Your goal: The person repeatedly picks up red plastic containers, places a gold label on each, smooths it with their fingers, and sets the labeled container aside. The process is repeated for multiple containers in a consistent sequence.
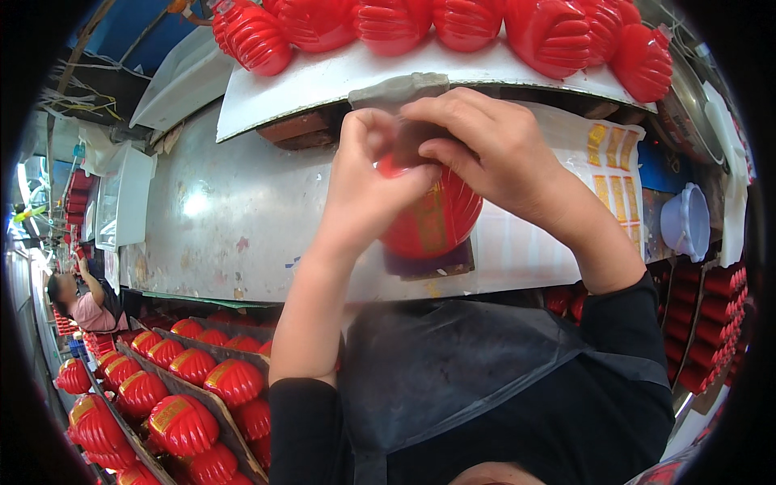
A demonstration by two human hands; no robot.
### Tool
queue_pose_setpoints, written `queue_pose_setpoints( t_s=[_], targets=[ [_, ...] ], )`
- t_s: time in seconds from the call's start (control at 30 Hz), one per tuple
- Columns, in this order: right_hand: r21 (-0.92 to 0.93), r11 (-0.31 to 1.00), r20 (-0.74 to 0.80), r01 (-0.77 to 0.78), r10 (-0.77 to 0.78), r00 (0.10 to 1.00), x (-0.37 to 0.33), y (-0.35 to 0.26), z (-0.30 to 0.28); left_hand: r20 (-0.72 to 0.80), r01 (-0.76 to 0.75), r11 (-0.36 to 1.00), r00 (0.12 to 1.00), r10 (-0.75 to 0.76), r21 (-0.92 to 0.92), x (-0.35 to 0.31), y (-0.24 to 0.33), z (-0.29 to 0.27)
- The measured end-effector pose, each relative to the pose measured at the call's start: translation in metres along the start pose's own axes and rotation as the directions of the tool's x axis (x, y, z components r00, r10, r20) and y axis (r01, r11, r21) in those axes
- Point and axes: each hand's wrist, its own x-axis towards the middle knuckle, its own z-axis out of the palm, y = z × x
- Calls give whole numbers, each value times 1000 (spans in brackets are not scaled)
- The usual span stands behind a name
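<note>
A round, ribbed red bottle (449, 222) with a gold label strip down its front rests on a small dark mat on the metal worktable. Both my hands are at its top. My left hand (364, 178) has curled, motion-blurred fingers, with its thumb across the top of the red body. On the other side my right hand (493, 137) arches over, fingers and thumb bent inward around a brownish patch too smeared to name. The bottle's neck is hidden between the hands. Just beyond them lies a grey cloth (396, 90) at the edge of a white board.
More red bottles (392, 24) line the white board (323, 81) at the back. Gold labels (618, 194) lie on a pale sheet at right, near a lavender basin (685, 222). Labelled red bottles (184, 424) fill racks at lower left; another person (89, 303) is far left.
</note>
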Motion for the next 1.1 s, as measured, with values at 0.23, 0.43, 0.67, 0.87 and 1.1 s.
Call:
queue_pose_setpoints(
  t_s=[0.23,0.43,0.67,0.87,1.1],
  targets=[
    [-2,998,-209,61,-60,976,-44,-7,14,-156,55,982,984,-83,-181,7,-4,-7],
    [298,946,-57,132,-120,991,-79,-31,30,-230,29,948,967,-106,-318,8,-16,-17],
    [451,702,-124,-551,661,740,-41,-17,26,-212,-13,923,974,-75,-385,-4,-8,-5],
    [231,879,-165,-417,458,873,-26,-17,20,-210,-46,937,977,-30,-347,-13,-2,3],
    [-59,988,-179,142,-150,972,-19,-26,12,-281,-90,951,960,3,-297,-13,-5,3]
  ],
)
